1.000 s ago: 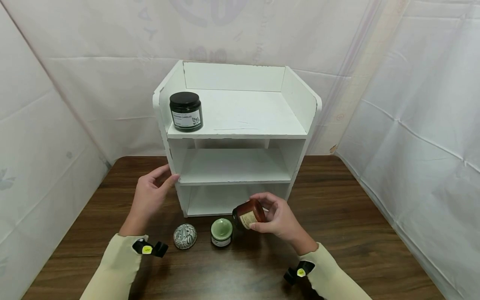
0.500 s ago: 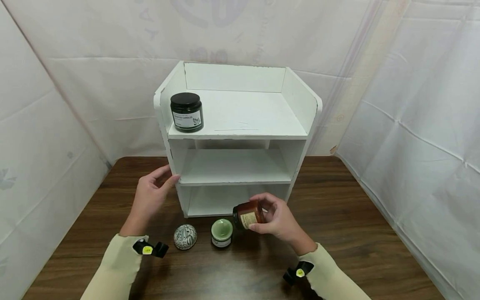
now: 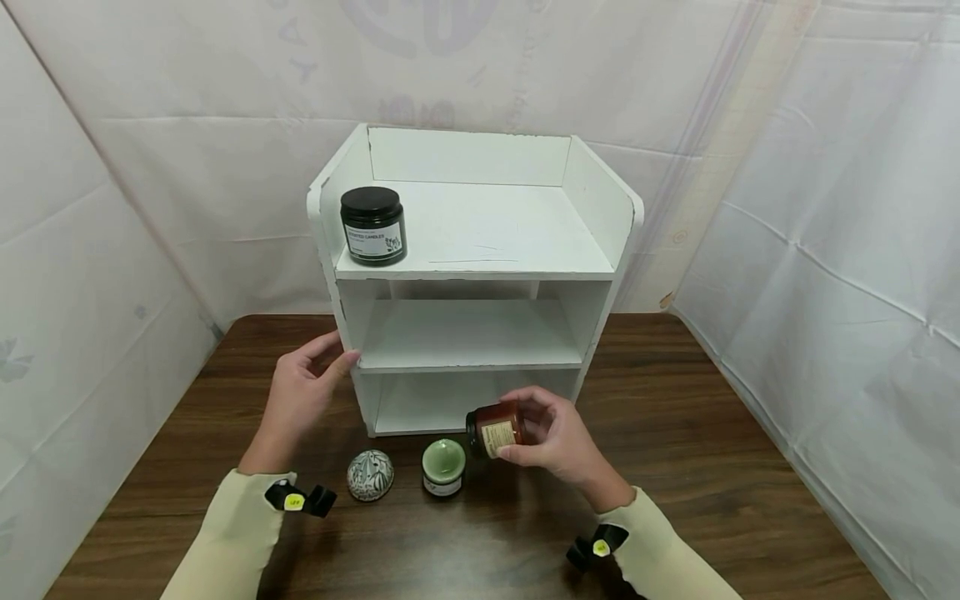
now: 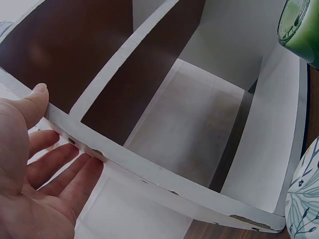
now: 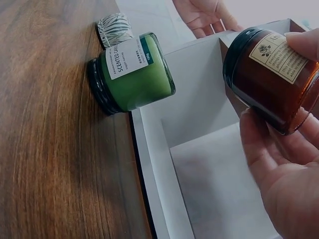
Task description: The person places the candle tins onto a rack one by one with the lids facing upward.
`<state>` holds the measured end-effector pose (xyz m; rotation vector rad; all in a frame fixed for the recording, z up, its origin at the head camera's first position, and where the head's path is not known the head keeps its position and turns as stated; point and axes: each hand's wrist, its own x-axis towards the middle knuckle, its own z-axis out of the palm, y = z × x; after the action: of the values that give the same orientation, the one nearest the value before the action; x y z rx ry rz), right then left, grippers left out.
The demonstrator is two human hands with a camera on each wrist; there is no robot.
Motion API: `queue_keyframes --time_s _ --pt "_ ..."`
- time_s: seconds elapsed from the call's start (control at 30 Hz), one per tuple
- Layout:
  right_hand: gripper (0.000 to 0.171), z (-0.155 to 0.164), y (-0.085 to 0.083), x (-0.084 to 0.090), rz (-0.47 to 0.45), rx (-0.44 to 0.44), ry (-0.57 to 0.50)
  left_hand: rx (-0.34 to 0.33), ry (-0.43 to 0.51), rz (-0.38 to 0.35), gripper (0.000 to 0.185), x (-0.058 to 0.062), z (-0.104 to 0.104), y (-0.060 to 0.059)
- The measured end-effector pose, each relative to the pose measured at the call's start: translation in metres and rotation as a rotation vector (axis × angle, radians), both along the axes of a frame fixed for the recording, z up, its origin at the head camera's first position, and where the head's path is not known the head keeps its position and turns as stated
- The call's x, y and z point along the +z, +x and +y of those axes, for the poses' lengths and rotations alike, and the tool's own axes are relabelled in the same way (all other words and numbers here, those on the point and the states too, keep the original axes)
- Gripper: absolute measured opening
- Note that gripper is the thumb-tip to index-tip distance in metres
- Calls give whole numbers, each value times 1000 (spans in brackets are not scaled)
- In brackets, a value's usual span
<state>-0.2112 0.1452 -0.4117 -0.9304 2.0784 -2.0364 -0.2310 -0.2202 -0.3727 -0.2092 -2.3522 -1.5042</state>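
The right hand [image 3: 557, 440] has its grip closed around an amber jar [image 3: 498, 428], tipped on its side with the dark lid [image 3: 472, 432] to the left, in front of the lowest tier of a white shelf unit [image 3: 487, 227]. The left hand's [image 3: 297, 388] grip clasps the unit's left side panel [image 3: 348, 168], thumb at the front edge, fingers outside. Just left of the amber jar, an upside-down green jar [image 3: 442, 467] stands on the wooden counter [image 3: 420, 554], in the way before the lowest opening; a patterned tin [image 3: 371, 476] sits farther left. Of 3 tiers, the top bears 1 black-lidded jar [image 3: 373, 227], front left. White sheeting [image 3: 187, 158] hangs around.
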Motion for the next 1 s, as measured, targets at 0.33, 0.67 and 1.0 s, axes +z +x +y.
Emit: queue_keyframes --time_s 0.33,0.67,1.0 --pt "59 2 -4 -2 -2 42 -72 -5 12 13 53 -2 -1 -1" --pt "59 0 -4 -1 2 53 -86 -5 11 8 54 -2 0 -1" --pt "57 -2 -2 -5 29 41 -120 -4 14 0 54 -1 0 0"
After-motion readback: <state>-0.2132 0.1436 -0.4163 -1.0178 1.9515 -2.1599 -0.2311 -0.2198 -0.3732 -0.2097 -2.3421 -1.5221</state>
